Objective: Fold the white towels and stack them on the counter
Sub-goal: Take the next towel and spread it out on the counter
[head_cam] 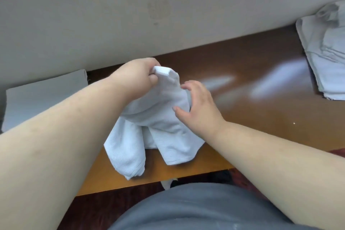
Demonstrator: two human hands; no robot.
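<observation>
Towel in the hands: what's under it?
Under the towel, held up by the left hand, bare brown counter shows around its hanging ends. The patch directly beneath the cloth is covered and cannot be seen.

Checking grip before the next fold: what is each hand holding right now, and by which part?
The left hand pinches the white towel by its raised top corner. The right hand rests open-fingered against the towel's right side, gripping nothing.

Single head-worn view, steeply down, close over the counter (252, 84) edge.
</observation>
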